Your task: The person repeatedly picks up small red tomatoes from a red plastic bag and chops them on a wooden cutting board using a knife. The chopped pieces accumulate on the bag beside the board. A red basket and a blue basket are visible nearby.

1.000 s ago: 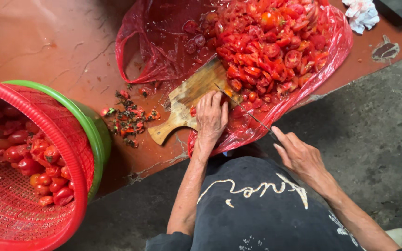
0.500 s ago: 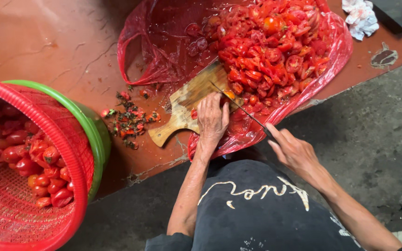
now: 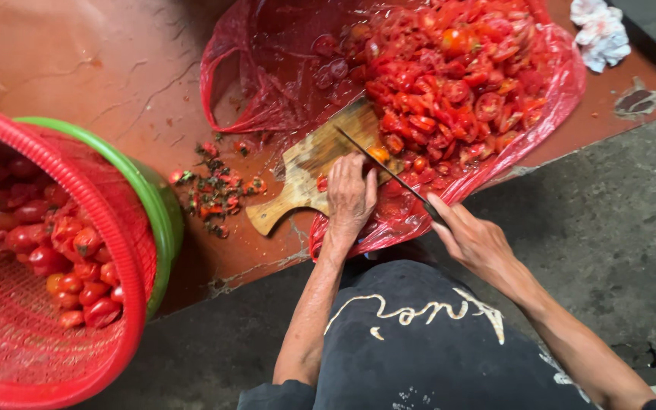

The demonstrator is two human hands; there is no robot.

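Head view shows the left hand [image 3: 351,193] pinning a tomato [image 3: 378,154] on the wooden cutting board [image 3: 305,178], fingers curled, while the right hand [image 3: 474,239] at four o'clock grips the knife [image 3: 385,168], sliced pieces [image 3: 457,83] heaped at one o'clock.

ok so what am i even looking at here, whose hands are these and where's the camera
The camera sits on a person's head and looks straight down, so both hands are that person's own. The left hand presses a small tomato onto a wooden cutting board. The right hand grips a long knife, its blade laid across the board. Beyond the board, a red plastic sheet holds a pile of cut tomatoes. On the left, a red mesh basket inside a green tub holds whole tomatoes. Green stem scraps lie on the floor.
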